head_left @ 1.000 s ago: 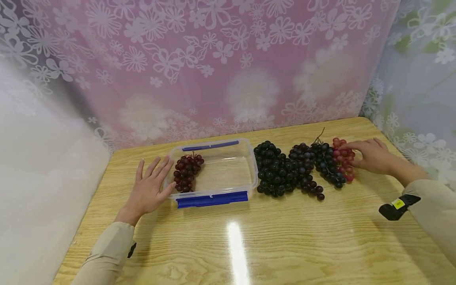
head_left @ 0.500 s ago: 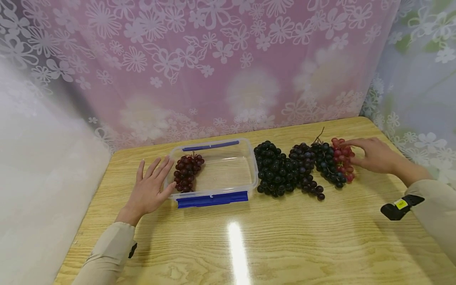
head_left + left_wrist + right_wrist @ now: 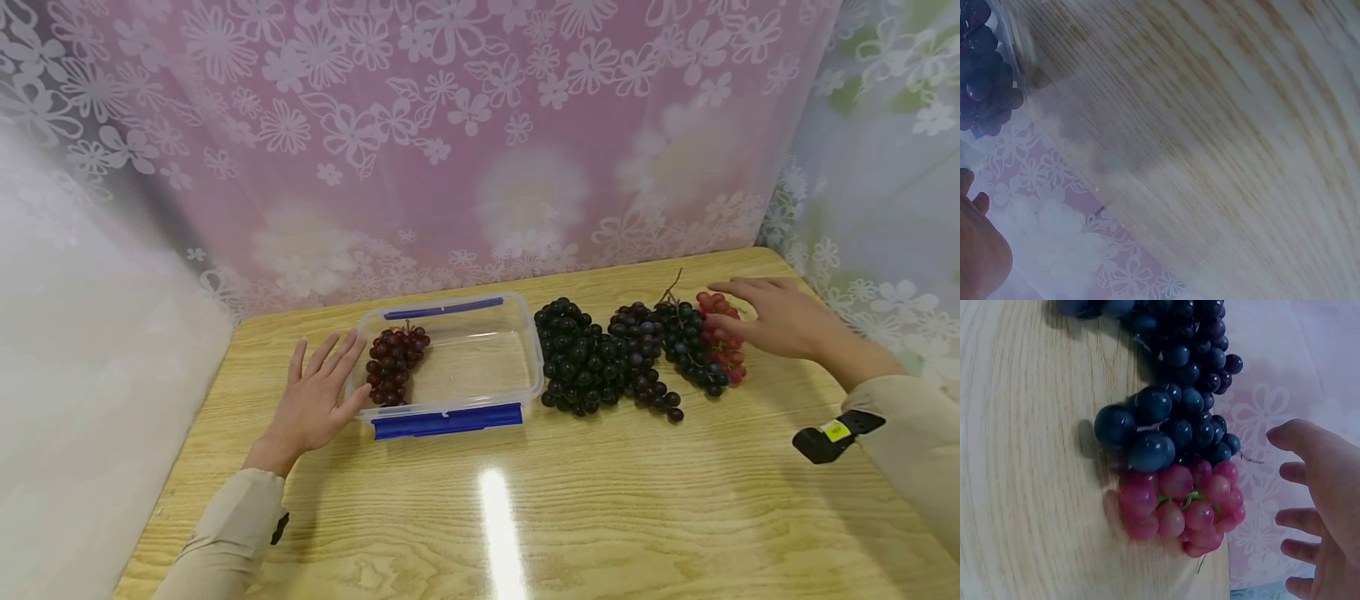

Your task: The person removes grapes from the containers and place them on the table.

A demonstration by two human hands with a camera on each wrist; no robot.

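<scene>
In the head view my left hand [image 3: 311, 404] rests with its fingers spread at the left wall of a clear plastic container [image 3: 537, 358] with blue clips. Inside it, on the left, lies a dark red bunch of grapes [image 3: 390, 367]. My right hand [image 3: 780, 321] reaches over a pink bunch of grapes [image 3: 729, 358] at the right end of a row. Its thumb overlaps the pink bunch in this view, fingers extended and parted from the thumb. The right wrist view has the right hand [image 3: 1329, 506] holding nothing, apart from the pink grapes [image 3: 1179, 506].
Left of the pink grapes lie a blue-black bunch [image 3: 682, 342] with a brown stem, a dark purple bunch [image 3: 637, 333] and a large black bunch [image 3: 581, 358] against the container's right side. All are on a wooden table [image 3: 600, 500], with a pink floral curtain [image 3: 480, 167] behind.
My right thumb and fingers have spread wider apart over the pink grapes, the fingers rising toward the table's back. The pink bunch has shifted very slightly left. My left hand has stayed still.
</scene>
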